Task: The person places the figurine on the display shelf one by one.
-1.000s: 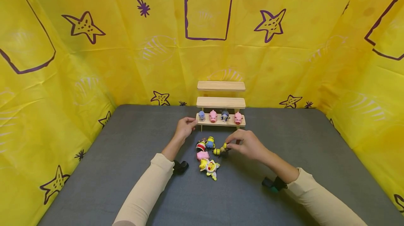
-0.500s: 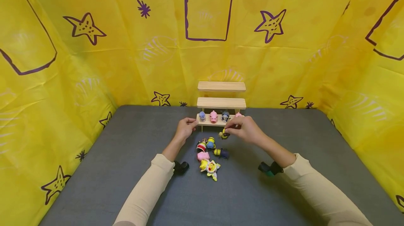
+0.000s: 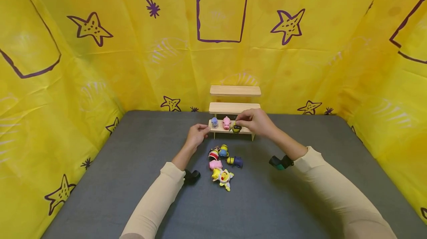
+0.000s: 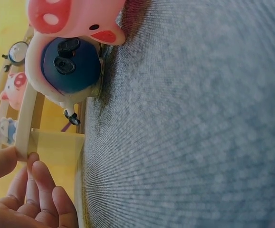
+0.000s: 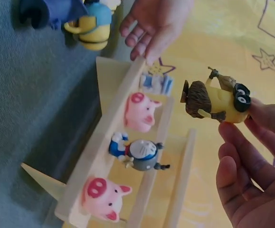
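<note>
A three-tier wooden display stand (image 3: 234, 108) stands at the back of the table. My left hand (image 3: 196, 135) pinches the left end of its lowest shelf, thumb above and fingers below. My right hand (image 3: 258, 122) holds a minion figurine (image 5: 211, 99) by the head between thumb and fingers; it has goggles and a brown furry skirt. It hangs in front of the lowest shelf. On that shelf, in the right wrist view, sit a small blue-and-white figure (image 5: 158, 84), a pink pig (image 5: 139, 113), a grey-helmeted blue figure (image 5: 139, 154) and another pig (image 5: 101, 198).
Several figurines lie on the grey table in front of the stand: a red-and-white one (image 3: 214, 154), a blue-clad minion (image 3: 223, 150), a navy-clad minion (image 3: 235, 161), a pink pig (image 3: 215, 164) and a yellow-and-white figure (image 3: 225, 177). Yellow patterned cloth (image 3: 173, 72) surrounds the table.
My right hand has lifted the furry-skirted minion from beside the navy-clad one and carried it up and away to the lowest shelf. My left hand has stayed on the shelf end.
</note>
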A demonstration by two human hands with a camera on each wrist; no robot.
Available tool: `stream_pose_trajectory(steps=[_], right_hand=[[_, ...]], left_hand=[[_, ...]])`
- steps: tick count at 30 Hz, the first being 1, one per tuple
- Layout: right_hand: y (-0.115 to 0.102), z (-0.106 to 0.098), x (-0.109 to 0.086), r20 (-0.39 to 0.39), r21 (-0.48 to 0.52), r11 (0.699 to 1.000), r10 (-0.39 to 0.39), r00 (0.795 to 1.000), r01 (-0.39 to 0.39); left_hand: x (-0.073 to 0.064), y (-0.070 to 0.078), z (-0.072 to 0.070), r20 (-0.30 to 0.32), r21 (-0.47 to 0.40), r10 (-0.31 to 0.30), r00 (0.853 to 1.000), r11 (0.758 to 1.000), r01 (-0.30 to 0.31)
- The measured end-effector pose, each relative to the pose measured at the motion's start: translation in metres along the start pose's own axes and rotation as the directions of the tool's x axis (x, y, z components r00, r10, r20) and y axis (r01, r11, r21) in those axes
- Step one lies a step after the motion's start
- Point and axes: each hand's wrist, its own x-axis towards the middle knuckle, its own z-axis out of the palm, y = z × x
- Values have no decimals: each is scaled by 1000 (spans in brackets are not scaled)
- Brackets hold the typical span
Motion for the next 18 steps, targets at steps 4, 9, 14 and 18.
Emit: stream_pose_trajectory(steps=[4,9,14,18], right_hand=[[0,-4,11,6,1,1000,23,1000,-23],[-1,-7,25,6,-20,999,26,1000,-25],[-2,-8,35,-1,-27,999,28,1000,-28],[-5,-8,43,-2,-17,999,49,999,-49]], left_hand=[[2,0,1,6,6,-16,1000,1000,16],[2,1,0,2,12,-27,1000,1000,27],[1,0,1,13,-2,-20,1000,1000,20],[1,-1,0,10,-10,4,1000,1000,-4]])
